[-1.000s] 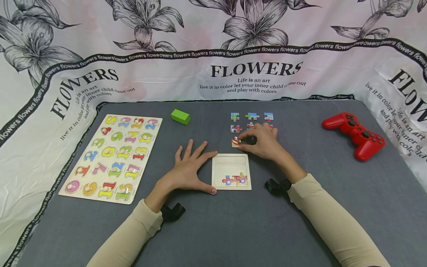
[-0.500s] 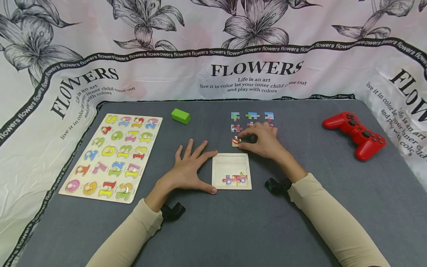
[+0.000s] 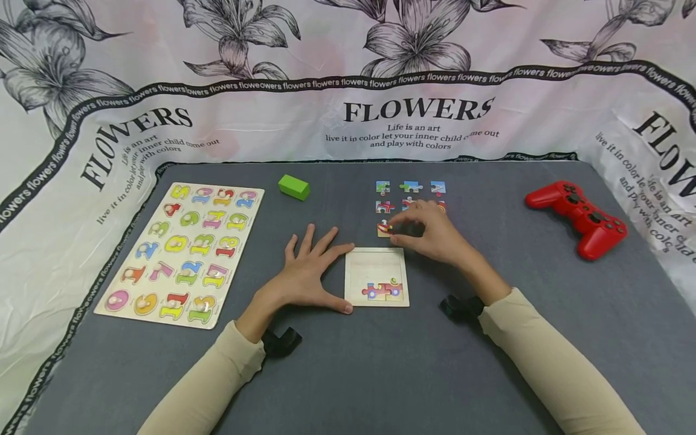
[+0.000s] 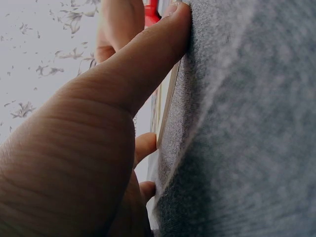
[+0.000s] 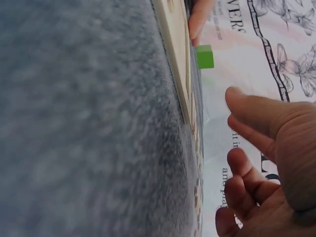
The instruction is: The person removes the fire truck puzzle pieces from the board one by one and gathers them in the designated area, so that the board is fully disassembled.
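Note:
A small square wooden puzzle tray [image 3: 375,266] lies on the grey table in the head view. Two joined red pieces [image 3: 383,291] with wheels sit in its lower right corner. My left hand [image 3: 310,275] is spread at the tray's left side, thumb and index finger touching its edge, as the tray [image 4: 167,96] also shows in the left wrist view. My right hand [image 3: 432,232] hovers over loose jigsaw pieces, thumb and index finger beside a red and yellow piece [image 3: 383,228]. In the right wrist view my right hand [image 5: 276,158] has nothing between its loosely bent fingers.
Several loose jigsaw pieces [image 3: 411,186] lie in rows behind the tray, some hidden under the right hand. A number board [image 3: 185,254] lies at left, a green block [image 3: 293,187] at the back. A red game controller [image 3: 577,219] is at right.
My right hand and forearm have shifted slightly right and its fingertips have drawn a little off the red and yellow piece. The left hand and the pieces stay put.

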Demonstrator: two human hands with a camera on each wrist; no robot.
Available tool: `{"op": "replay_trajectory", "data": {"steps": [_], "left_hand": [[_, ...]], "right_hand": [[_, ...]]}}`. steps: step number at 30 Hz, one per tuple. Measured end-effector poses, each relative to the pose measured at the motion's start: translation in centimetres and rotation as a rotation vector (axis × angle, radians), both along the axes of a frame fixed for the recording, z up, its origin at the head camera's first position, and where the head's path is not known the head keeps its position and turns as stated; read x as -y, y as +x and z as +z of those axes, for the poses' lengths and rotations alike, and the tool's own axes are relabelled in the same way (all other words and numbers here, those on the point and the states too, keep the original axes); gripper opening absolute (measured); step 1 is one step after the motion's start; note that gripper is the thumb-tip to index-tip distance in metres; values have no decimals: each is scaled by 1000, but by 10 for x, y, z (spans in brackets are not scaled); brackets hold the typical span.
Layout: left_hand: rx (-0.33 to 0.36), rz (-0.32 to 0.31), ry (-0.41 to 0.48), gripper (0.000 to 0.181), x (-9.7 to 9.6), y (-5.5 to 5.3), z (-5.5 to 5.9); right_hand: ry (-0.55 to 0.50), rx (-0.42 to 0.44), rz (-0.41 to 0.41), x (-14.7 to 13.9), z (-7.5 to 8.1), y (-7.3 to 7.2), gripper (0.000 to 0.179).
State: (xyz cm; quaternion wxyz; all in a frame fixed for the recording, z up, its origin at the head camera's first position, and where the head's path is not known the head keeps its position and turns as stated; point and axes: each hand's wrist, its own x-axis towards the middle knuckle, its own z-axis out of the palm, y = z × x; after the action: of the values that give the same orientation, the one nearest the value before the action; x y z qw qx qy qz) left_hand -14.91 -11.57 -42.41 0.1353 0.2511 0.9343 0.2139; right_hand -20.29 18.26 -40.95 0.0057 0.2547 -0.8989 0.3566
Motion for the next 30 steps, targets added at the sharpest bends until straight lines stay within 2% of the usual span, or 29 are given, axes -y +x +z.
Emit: {"op": "replay_trajectory", "data": {"steps": [8, 13, 25, 30], "left_hand": [[-3, 7, -12, 115, 1, 1, 0], [-4, 6, -11, 115, 0, 0, 0], [-4, 1, -10, 115, 0, 0, 1], [-3, 4, -7, 115, 0, 0, 0]], "right_hand": [[-6, 81, 125, -4, 4, 22, 25], [-12, 111, 164, -2, 4, 30, 24], [17, 127, 246, 5, 5, 40, 25], [78, 90, 306, 9, 5, 44, 26]]}}
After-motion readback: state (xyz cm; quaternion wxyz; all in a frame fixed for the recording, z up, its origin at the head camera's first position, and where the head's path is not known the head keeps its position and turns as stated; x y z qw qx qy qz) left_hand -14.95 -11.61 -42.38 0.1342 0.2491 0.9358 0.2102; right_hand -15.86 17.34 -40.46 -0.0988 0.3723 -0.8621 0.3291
